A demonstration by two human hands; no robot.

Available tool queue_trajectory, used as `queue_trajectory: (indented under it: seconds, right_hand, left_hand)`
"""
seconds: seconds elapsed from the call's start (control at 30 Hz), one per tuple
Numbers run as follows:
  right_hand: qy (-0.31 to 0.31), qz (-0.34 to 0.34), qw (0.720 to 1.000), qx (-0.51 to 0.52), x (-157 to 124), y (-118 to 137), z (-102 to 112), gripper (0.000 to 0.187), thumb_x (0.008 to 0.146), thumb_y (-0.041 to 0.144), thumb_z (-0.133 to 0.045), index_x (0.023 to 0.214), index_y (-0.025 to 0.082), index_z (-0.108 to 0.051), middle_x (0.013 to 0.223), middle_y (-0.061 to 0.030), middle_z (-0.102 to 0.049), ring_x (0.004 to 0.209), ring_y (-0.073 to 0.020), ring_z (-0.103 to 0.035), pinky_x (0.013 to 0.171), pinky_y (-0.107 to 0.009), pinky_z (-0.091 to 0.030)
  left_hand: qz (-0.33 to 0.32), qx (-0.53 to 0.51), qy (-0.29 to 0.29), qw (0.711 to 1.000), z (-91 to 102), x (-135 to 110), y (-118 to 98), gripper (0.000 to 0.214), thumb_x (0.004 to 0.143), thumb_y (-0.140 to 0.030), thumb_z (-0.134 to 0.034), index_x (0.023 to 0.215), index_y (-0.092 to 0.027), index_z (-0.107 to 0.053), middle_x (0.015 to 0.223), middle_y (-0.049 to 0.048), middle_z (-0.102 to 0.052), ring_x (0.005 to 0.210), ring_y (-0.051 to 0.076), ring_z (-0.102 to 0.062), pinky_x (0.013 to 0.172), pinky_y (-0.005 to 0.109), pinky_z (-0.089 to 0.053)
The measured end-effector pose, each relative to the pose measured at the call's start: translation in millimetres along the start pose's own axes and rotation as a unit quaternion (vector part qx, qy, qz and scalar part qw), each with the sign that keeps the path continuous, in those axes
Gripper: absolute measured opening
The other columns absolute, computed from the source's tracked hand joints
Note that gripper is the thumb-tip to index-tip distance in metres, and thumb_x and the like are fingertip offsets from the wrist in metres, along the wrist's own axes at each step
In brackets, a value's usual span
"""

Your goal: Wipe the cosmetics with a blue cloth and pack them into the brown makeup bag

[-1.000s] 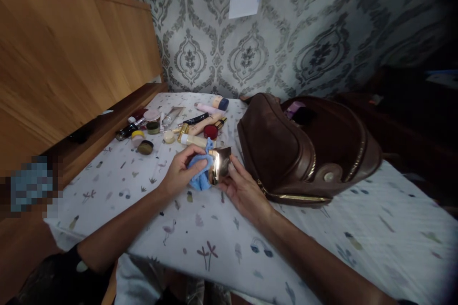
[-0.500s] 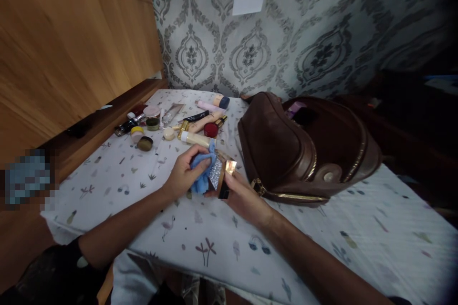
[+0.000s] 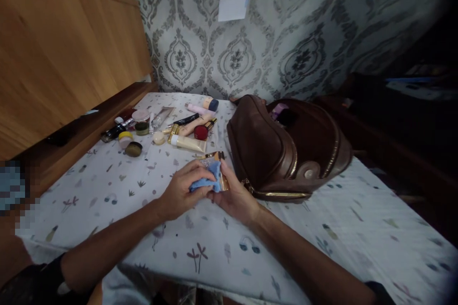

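Note:
A crumpled blue cloth (image 3: 204,183) is pinched in my left hand (image 3: 182,189), pressed against a small flat case with gold, shiny edges (image 3: 213,156). My right hand (image 3: 236,195) grips that case from its right side, with the thumb along its edge. The cloth and fingers cover much of the case, so its exact kind is unclear. Just beyond my hands lies a cream tube with a white cap (image 3: 188,143). A round red container (image 3: 201,132) sits behind that tube.
A brown leather bag (image 3: 265,147) stands unzipped to the right of my hands. Several cosmetics, including a yellow-lidded jar (image 3: 125,139) and a purple tube (image 3: 199,109), lie at the back left on the patterned tablecloth (image 3: 143,219). A wooden cabinet (image 3: 78,52) borders the left side.
The gold-edged case has been turned, and my left hand has brought the blue cloth over the side facing me. The view has shifted slightly to the right.

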State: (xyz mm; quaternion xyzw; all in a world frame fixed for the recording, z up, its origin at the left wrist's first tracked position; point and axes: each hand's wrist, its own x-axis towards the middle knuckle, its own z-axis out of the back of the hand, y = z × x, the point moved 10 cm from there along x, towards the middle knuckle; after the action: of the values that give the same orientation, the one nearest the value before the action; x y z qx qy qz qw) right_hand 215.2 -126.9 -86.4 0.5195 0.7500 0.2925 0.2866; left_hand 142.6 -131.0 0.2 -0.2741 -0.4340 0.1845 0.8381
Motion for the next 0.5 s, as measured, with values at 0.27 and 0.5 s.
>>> queue_trajectory:
  seconds: [0.27,0.5]
  right_hand:
    - [0.049,0.032,0.995,-0.084,-5,3,-12,0.051,0.069,0.061,-0.079,0.088,0.014,-0.07,0.084,-0.0042,-0.066,0.074,-0.0147,-0.059,0.062,-0.026,-0.052]
    - [0.054,0.045,0.996,-0.059,-6,8,-15,0.053,0.064,0.065,-0.079,0.074,0.013,-0.07,0.069,-0.0009,-0.059,0.066,-0.0125,-0.055,0.054,-0.022,-0.046]
  left_hand:
    - [0.108,0.017,-0.065,0.992,28.5,3,24,0.026,0.09,-0.034,-0.056,0.112,-0.022,-0.063,0.109,0.0078,-0.064,0.102,0.023,-0.06,0.092,0.036,-0.049]
    - [0.193,-0.04,-0.043,0.979,27.0,7,34,0.03,0.081,-0.041,-0.065,0.103,-0.022,-0.073,0.109,0.0088,-0.069,0.108,0.028,-0.061,0.1,0.038,-0.048]
